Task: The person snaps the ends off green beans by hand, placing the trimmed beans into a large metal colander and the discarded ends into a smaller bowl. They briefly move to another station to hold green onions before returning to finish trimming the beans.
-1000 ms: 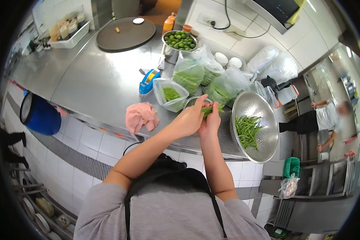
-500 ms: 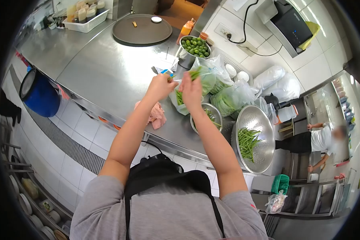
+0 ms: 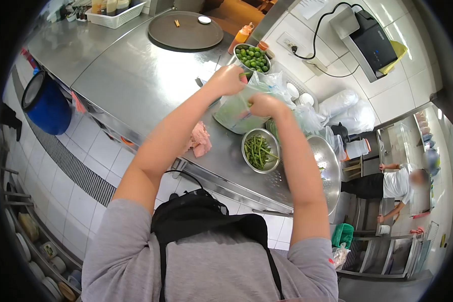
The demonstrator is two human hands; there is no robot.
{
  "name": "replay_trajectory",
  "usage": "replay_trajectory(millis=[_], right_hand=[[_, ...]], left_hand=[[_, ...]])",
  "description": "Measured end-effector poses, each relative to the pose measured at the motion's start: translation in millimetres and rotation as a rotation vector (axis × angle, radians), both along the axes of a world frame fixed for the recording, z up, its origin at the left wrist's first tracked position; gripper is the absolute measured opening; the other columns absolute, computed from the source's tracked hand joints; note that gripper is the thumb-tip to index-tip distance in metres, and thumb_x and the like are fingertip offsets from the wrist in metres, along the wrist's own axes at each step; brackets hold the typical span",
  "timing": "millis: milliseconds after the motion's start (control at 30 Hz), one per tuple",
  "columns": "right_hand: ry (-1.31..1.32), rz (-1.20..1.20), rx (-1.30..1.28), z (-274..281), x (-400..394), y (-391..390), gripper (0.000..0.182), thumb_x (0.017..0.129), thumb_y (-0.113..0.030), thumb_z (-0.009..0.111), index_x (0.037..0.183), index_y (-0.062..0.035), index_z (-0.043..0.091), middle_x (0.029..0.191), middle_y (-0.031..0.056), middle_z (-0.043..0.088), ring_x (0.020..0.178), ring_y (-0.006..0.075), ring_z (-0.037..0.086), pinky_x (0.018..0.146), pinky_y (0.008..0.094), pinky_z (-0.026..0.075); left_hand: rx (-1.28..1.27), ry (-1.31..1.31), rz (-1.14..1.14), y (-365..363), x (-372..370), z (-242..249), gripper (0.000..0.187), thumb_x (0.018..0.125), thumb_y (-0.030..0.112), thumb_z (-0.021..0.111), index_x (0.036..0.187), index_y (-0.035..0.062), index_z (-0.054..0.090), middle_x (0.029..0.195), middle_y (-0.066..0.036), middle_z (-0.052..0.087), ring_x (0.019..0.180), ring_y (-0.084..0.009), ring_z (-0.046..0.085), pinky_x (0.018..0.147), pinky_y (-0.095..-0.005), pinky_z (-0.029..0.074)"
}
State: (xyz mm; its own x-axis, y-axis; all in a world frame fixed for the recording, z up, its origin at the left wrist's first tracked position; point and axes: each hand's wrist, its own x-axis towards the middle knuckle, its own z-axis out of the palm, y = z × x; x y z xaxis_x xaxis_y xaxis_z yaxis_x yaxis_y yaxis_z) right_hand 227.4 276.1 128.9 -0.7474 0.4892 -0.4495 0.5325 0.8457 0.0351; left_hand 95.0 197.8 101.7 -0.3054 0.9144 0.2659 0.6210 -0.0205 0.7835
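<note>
A clear plastic bag (image 3: 231, 115) with green inside stands on the steel counter, spread out between my two hands. At its upper left edge my left hand (image 3: 227, 80) is closed, with a bit of green showing by the fingers. My right hand (image 3: 267, 105) is closed at the bag's right side, its fingertips pinching the plastic. Just below the bag, a small steel bowl (image 3: 259, 168) holds cut green beans (image 3: 257, 151). To the right, my right forearm covers much of a large steel colander (image 3: 332, 173) and most of the beans in it.
A crumpled pink cloth (image 3: 200, 140) lies near the counter's front edge. Behind the bag stand a pot of limes (image 3: 251, 59) and an orange squeeze bottle (image 3: 241, 38). A round tray (image 3: 186, 38) sits farther back. Another person (image 3: 397, 183) works at the far right.
My left hand has moved up and right, my right hand down and right onto the bag. The beans in my right hand no longer show. The bag is now spread wider, and the bowl is uncovered.
</note>
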Motion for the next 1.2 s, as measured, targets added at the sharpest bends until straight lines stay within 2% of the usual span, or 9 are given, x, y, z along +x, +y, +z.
replay_trajectory(millis=[200, 367, 467, 533, 567, 633, 900, 1000, 1200], right_hand=[[-0.010, -0.151, -0.122, 58.7, -3.4, 2.7, 0.038, 0.069, -0.033, 0.066, 0.092, -0.0018, 0.064, 0.085, 0.0129, 0.063, 0.079, 0.0227, 0.060, 0.066, 0.0337, 0.050], [-0.077, 0.023, -0.058, 24.4, -11.2, 26.5, 0.032, 0.071, -0.029, 0.063, 0.093, -0.0058, 0.065, 0.080, 0.0109, 0.063, 0.070, 0.0203, 0.061, 0.057, 0.0312, 0.052], [0.046, -0.199, -0.206, 27.9, -11.1, 11.0, 0.028, 0.070, -0.027, 0.062, 0.091, -0.0084, 0.065, 0.081, 0.0133, 0.063, 0.072, 0.0220, 0.061, 0.063, 0.0313, 0.049], [-0.116, 0.139, -0.008, 19.9, -20.4, 19.8, 0.026, 0.069, -0.023, 0.062, 0.089, -0.0081, 0.066, 0.080, 0.0150, 0.062, 0.075, 0.0220, 0.060, 0.064, 0.0320, 0.047], [-0.118, 0.146, -0.001, -0.3, -23.1, 35.2, 0.026, 0.069, -0.023, 0.062, 0.089, -0.0081, 0.066, 0.080, 0.0150, 0.062, 0.075, 0.0220, 0.060, 0.064, 0.0320, 0.047], [0.224, 0.338, -0.084, -57.5, -25.3, 69.2, 0.018, 0.068, -0.016, 0.058, 0.081, -0.0061, 0.066, 0.072, 0.0142, 0.062, 0.068, 0.0216, 0.060, 0.060, 0.0331, 0.047], [0.013, 0.409, 0.035, -94.2, -36.2, 36.6, 0.016, 0.068, -0.012, 0.057, 0.077, -0.0031, 0.065, 0.069, 0.0147, 0.062, 0.065, 0.0226, 0.060, 0.058, 0.0338, 0.047], [0.051, 0.438, 0.082, -97.0, -40.8, 36.5, 0.015, 0.067, -0.011, 0.056, 0.076, -0.0019, 0.065, 0.068, 0.0149, 0.061, 0.064, 0.0229, 0.060, 0.056, 0.0341, 0.047], [0.183, 0.606, 0.164, -54.6, -18.7, 40.6, 0.014, 0.067, -0.008, 0.055, 0.073, 0.0003, 0.064, 0.066, 0.0153, 0.061, 0.062, 0.0237, 0.060, 0.054, 0.0347, 0.047]], left_hand=[[-0.012, -0.030, -0.043, 2.0, -11.7, 34.9, 0.019, 0.066, 0.010, 0.056, 0.083, 0.0016, 0.061, 0.060, -0.009, 0.060, 0.054, -0.0155, 0.059, 0.054, -0.0289, 0.047], [-0.118, -0.009, -0.071, 11.7, -21.6, 17.0, 0.020, 0.066, 0.010, 0.056, 0.085, 0.0017, 0.061, 0.061, -0.008, 0.059, 0.055, -0.0137, 0.059, 0.054, -0.0276, 0.047], [-0.134, -0.058, -0.081, 18.2, -27.0, 12.5, 0.020, 0.067, 0.009, 0.057, 0.084, 0.0021, 0.062, 0.061, -0.007, 0.059, 0.055, -0.0127, 0.058, 0.053, -0.0270, 0.046], [-0.121, -0.083, -0.063, 21.7, -23.7, 3.4, 0.019, 0.067, 0.009, 0.057, 0.083, 0.0022, 0.062, 0.060, -0.006, 0.058, 0.055, -0.0123, 0.058, 0.052, -0.0268, 0.046], [-0.115, -0.111, -0.071, 27.8, -22.4, -2.8, 0.019, 0.067, 0.010, 0.058, 0.083, 0.0019, 0.062, 0.061, -0.007, 0.058, 0.055, -0.0121, 0.058, 0.052, -0.0270, 0.046], [-0.120, -0.182, -0.072, 29.3, -16.7, -0.3, 0.018, 0.067, 0.010, 0.057, 0.081, 0.0014, 0.062, 0.061, -0.007, 0.059, 0.056, -0.0124, 0.058, 0.052, -0.0272, 0.046], [-0.154, -0.041, 0.043, 32.1, -24.8, -7.4, 0.013, 0.062, 0.007, 0.053, 0.070, 0.0084, 0.063, 0.072, -0.012, 0.063, 0.071, -0.0246, 0.061, 0.063, -0.0343, 0.048], [0.002, 0.043, 0.039, 30.0, -25.3, -24.9, 0.014, 0.064, 0.008, 0.056, 0.076, 0.0027, 0.061, 0.060, -0.011, 0.059, 0.055, -0.0174, 0.060, 0.054, -0.0311, 0.047], [-0.037, -0.035, 0.027, 19.9, -24.5, -14.1, 0.016, 0.064, 0.010, 0.057, 0.077, 0.0034, 0.062, 0.062, -0.009, 0.060, 0.057, -0.0167, 0.059, 0.055, -0.0296, 0.047]])
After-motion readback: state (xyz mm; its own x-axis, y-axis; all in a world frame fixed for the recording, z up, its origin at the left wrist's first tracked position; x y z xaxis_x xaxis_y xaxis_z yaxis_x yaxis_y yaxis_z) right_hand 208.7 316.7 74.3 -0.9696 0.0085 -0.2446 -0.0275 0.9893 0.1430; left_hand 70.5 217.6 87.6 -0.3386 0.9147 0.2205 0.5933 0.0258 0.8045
